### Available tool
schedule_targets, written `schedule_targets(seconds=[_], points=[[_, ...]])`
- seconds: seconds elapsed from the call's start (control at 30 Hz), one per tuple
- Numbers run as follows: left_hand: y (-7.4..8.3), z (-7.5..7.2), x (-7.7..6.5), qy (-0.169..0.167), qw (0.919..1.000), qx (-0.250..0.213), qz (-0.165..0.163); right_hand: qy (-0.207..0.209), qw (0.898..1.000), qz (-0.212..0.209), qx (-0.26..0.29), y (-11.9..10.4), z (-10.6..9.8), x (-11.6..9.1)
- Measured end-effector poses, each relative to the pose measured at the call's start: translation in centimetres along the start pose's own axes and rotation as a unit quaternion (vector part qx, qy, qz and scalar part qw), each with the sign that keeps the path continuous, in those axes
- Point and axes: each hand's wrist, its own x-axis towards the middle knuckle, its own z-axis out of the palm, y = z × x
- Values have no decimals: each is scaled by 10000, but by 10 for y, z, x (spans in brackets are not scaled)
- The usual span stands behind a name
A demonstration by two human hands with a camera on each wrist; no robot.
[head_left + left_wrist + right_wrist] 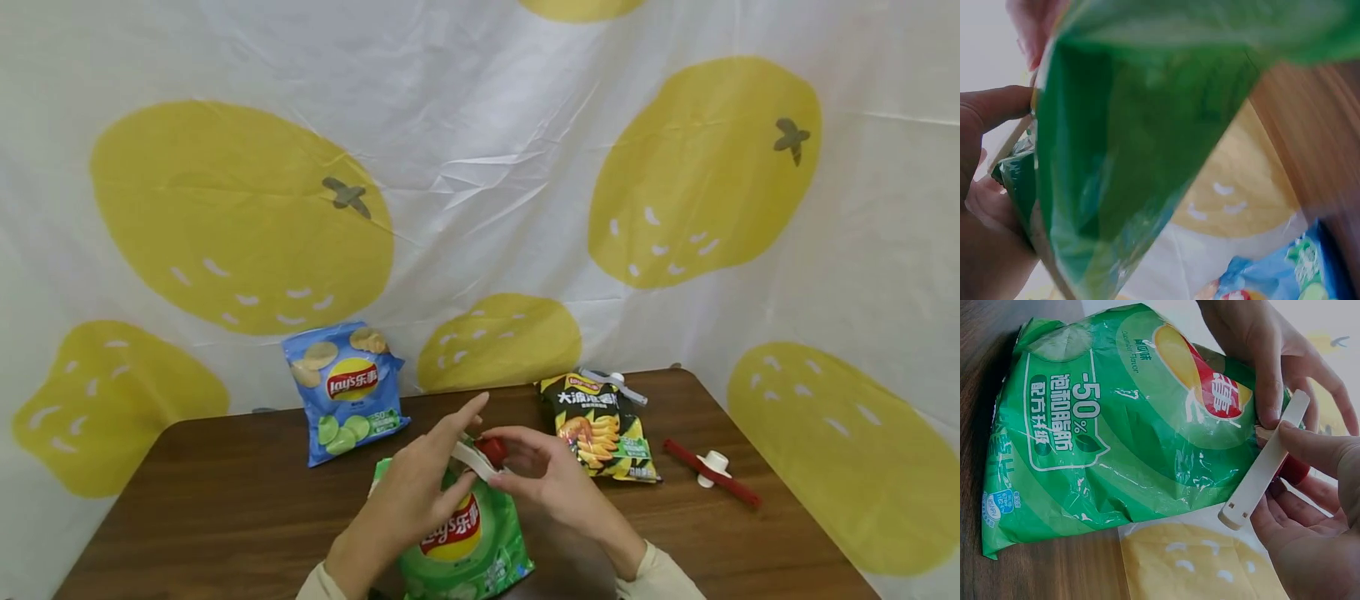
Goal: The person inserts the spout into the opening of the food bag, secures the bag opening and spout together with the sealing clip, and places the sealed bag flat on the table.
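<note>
L hand (408, 483): thumb on front of bag's top edge, fingertip(s) behind, so pinching edge beside clip; index stretched up, away. R hand (558, 483): thumb on clip bar, fingers curled behind it near cap, i.e. pinching clip. Hands close, thumbs nearly meeting.

Between them: long straight white plastic bar clip (1260, 472) w/ round red plastic cap (492, 451), set across top edge of glossy green plastic-film chip bag (1129, 431). Cannot tell if bar is snapped down along full length.

Risks (my judgement): bar could slip off or catch only part of edge if film bunches under it; slick, crinkled film + slanted bar = likely cause. Squeezing too hard poss. crushes chips; L pinch loosening would let edge slide.

Bag look: puffed, wrinkled, light glare; red/yellow logo, white-outlined "-50%" panel, "Cucumber Flavor" print. Position: near side of dark brown wood-grain table (225, 500), top toward hands; base contact not certain.

Further out: blue plastic chip bag (330, 421) beyond L hand, upright-ish; black-and-yellow plastic chip bag (596, 429) beyond R hand, w/ pale grey bar clip (630, 393) at its top; red plastic bar clip w/ white cap (727, 482) lying to its right. Backdrop: white cloth w/ yellow lemon print (495, 83).
</note>
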Motion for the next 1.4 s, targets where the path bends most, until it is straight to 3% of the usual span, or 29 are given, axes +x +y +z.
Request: schedule_targets(seconds=[0.1, 0.2, 0.33, 0.47, 0.63, 0.83, 1.0, 1.1, 1.2, 1.4], points=[[-1, -4, 0, 129, 9994, 322, 42, -32, 10000, -74, -37, 1, -1, 1], [-1, -12, -1, 459, 9984, 337, -7, -10, 9999, -54, 118, 3, -2, 1], [-1, -16, -1, 939, 9939, 502, -271, 108, 9993, -52, 362, 4, -3, 1], [2, -8, 0, 933, 9904, 737, -704, 114, 9988, -251, 411, 7, -2, 2], [2, 2, 1, 740, 9899, -175, -1200, 52, 9985, -229, 498, 8, 2, 1], [-6, 7, 1, 867, 9761, -1278, -1527, 68, 9981, 50, 613, 3, 7, 0], [-7, 5, 2, 893, 9705, -1727, -1429, 193, 9994, -98, -258, -4, 10, -2], [-5, 3, 1, 746, 9716, -1903, -1196, 288, 9930, -354, -1087, -10, 11, -3], [-3, 2, 1, 605, 9717, -2061, -979, 368, 9850, -584, -1584, -16, 13, -4], [-3, -2, 1, 367, 9722, -2109, -949, 610, 9785, -720, -1834, -18, 15, -6]])
